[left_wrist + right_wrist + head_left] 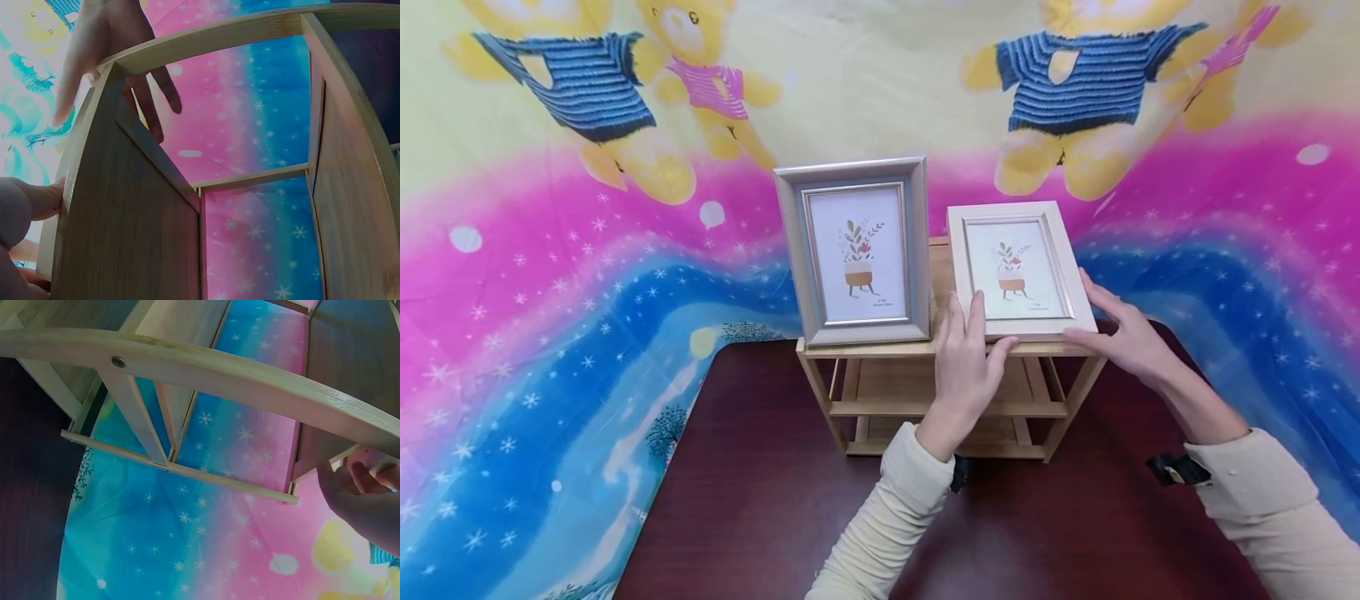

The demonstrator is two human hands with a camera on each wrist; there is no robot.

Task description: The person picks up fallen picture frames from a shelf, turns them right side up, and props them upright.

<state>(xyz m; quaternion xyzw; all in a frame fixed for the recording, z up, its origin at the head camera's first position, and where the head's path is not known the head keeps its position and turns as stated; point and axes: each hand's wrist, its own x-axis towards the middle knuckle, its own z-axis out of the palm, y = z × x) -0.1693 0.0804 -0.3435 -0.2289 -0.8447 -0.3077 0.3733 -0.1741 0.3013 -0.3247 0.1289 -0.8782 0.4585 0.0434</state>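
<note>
In the head view a cream-white photo frame point(1007, 271) with a plant print leans back on top of a small wooden shelf rack point(947, 408). My left hand point(964, 367) lies at its lower left, fingers stretched along the left border and thumb by the bottom edge. On the other side my right hand point(1131, 333) touches the frame's lower right corner with thumb and fingers apart. The left wrist view shows my left thumb point(44, 200) against the rack's top board, and my right hand's fingers spread. My right fingers point(359, 478) appear beside the rack's end.
A larger silver-grey photo frame point(853, 258) with a similar print stands left on the rack top, close to the white one. The rack stands on a dark red-brown table point(752, 467). A teddy-bear and snowflake cloth point(580, 333) hangs behind and around it.
</note>
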